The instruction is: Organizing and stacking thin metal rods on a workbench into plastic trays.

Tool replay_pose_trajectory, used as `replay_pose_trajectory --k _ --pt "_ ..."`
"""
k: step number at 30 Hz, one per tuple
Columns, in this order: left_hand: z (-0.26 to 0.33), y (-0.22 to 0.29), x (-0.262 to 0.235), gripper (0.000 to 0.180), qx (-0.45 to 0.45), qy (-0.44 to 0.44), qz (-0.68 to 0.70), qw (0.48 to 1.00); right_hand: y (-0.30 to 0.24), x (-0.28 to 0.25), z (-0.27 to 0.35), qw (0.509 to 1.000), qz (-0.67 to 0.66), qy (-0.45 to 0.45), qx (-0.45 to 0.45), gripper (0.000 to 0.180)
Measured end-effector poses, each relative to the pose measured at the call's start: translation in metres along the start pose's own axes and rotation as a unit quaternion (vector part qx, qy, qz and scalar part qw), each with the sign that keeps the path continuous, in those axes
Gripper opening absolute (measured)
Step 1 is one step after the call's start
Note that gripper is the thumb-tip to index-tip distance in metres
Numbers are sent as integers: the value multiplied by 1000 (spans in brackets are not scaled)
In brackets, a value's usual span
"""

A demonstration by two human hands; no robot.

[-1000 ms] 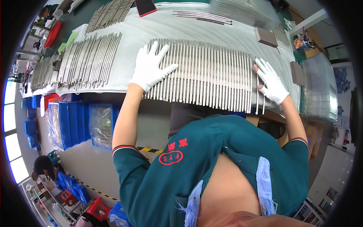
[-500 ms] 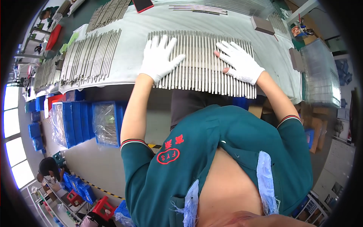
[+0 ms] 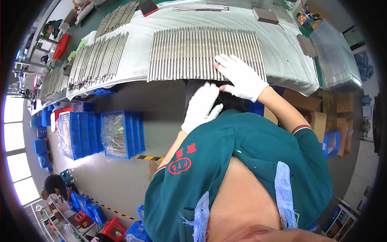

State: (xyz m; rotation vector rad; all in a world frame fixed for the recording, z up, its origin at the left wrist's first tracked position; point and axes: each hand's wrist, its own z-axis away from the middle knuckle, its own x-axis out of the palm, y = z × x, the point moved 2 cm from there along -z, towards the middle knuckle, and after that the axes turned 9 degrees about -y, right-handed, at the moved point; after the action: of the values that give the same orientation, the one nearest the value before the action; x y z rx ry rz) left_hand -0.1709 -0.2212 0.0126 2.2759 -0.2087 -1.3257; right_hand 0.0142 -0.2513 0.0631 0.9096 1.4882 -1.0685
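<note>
A wide row of slim metal rods [image 3: 185, 52] lies side by side on the white-covered table [image 3: 278, 60], their near ends close to its front edge. My right hand [image 3: 240, 78], in a white glove with bare thumb and index tips, reaches over the row's near right part. Its fingers are stretched and the thumb stands apart, below the rod ends. My left hand [image 3: 202, 105], also white-gloved, is off the rods, between the table edge and my body. Its fingers are extended together with the thumb apart, and I see nothing in it.
More rods [image 3: 98, 58] lie in groups to the left. A red-edged dark device [image 3: 148, 7] and brown blocks [image 3: 265, 16] rest on the table. Clear plastic trays [image 3: 334, 60] are stacked at right. Blue crates [image 3: 135, 133] stand on the floor at left; a person [image 3: 55, 186] bends beyond.
My left hand has come off the rods and back toward my body. My right hand has slid left and nearer to me. The row's near ends now look more even.
</note>
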Motion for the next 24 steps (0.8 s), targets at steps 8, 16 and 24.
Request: replay_pose_trajectory --k 8,16,24 --pt "52 5 17 33 -253 137 202 936 10 13 -14 997 61 19 34 72" --pt "83 -3 31 32 -254 246 132 926 -8 12 -26 996 71 35 39 77" --pt "156 -96 73 40 -451 213 94 861 -27 6 -24 995 -22 92 -44 65"
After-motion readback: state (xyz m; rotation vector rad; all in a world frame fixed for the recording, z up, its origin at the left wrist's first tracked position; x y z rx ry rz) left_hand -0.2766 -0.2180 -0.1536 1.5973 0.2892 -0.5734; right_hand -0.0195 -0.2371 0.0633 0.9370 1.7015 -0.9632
